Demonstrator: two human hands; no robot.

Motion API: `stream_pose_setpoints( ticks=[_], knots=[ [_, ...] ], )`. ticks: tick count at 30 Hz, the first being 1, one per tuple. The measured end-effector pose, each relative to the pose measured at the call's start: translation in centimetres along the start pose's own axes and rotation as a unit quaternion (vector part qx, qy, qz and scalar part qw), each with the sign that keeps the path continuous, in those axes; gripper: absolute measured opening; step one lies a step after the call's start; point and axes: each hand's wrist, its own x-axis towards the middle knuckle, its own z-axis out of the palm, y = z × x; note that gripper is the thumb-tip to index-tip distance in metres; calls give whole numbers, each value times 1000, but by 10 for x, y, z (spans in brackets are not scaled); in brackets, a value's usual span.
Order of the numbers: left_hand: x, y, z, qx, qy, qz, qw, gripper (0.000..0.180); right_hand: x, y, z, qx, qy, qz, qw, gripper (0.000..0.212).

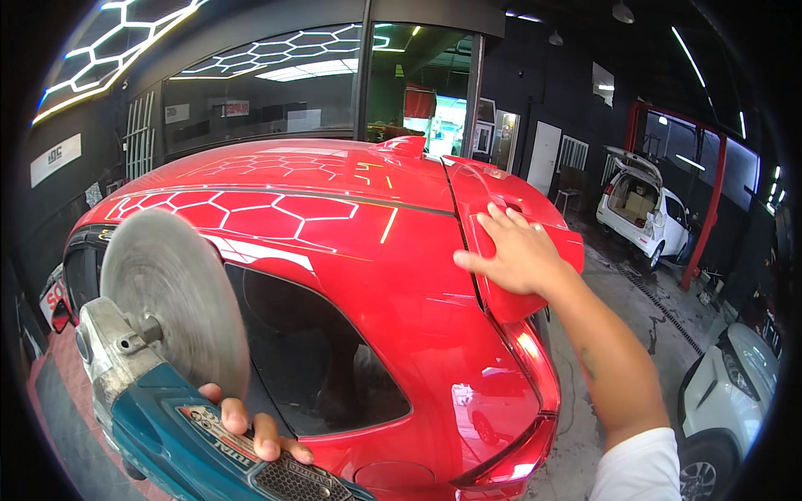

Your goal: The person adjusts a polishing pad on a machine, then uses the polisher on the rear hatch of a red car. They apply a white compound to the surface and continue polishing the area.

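Note:
My left hand (pixel 266 434) is wrapped round the teal body of a car polisher (pixel 180 426), its fingertips showing over the near side. A round grey pad (pixel 171 292) on the polisher's metal head faces the car's side, apart from the paint as far as I can see; its face looks streaked. The red car (pixel 376 301) fills the middle, with glossy paint and a dark rear side window (pixel 313 351). My right hand (pixel 514 250) lies with fingers spread on the red rear spoiler (pixel 547 213), just past the gap at the roof's end. It holds nothing.
A red tail light (pixel 530 359) sits below my right arm. Beyond the car's rear, a white car (pixel 643 204) stands with its tailgate raised, beside a red post (pixel 708 217). Another light-coloured car (pixel 731 392) is at the lower right. A glass partition (pixel 267 92) runs behind the roof.

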Motion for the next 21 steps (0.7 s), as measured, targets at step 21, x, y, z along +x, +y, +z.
stream_pose_setpoints(
  ticks=[21],
  knots=[
    [27,-25,35,-20,21,105,994,130,14,3,-2,-51,-52,-30,997,112]
  ],
)
